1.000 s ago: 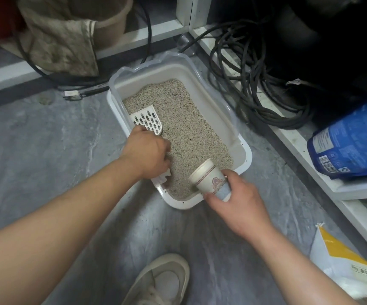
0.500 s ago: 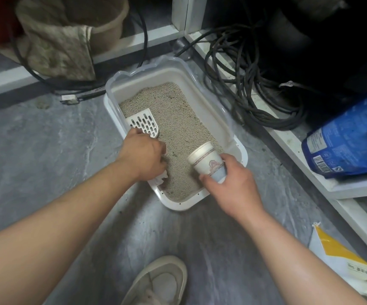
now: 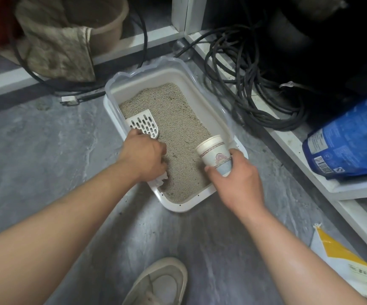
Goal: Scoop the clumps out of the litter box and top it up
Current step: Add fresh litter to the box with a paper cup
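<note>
A white litter box (image 3: 179, 206) with a clear plastic rim sits on the grey floor, filled with beige litter (image 3: 176, 119). My left hand (image 3: 144, 157) grips the handle of a white slotted scoop (image 3: 144, 123), whose blade lies on the litter by the box's left wall. My right hand (image 3: 237, 183) holds a patterned paper cup (image 3: 215, 154), tilted with its mouth toward the far left, over the box's near right corner. The cup's inside is hidden from me.
A tangle of black cable (image 3: 244, 84) lies right of the box on a white ledge. A blue bag (image 3: 350, 142) rests on the ledge, a yellow-and-white bag (image 3: 343, 267) on the floor at right. A cloth-draped tub (image 3: 72, 34) stands behind. My shoe (image 3: 160, 282) is near.
My right hand has carried the cup rightward, toward the box's right wall. The scoop and left hand have stayed almost where they were.
</note>
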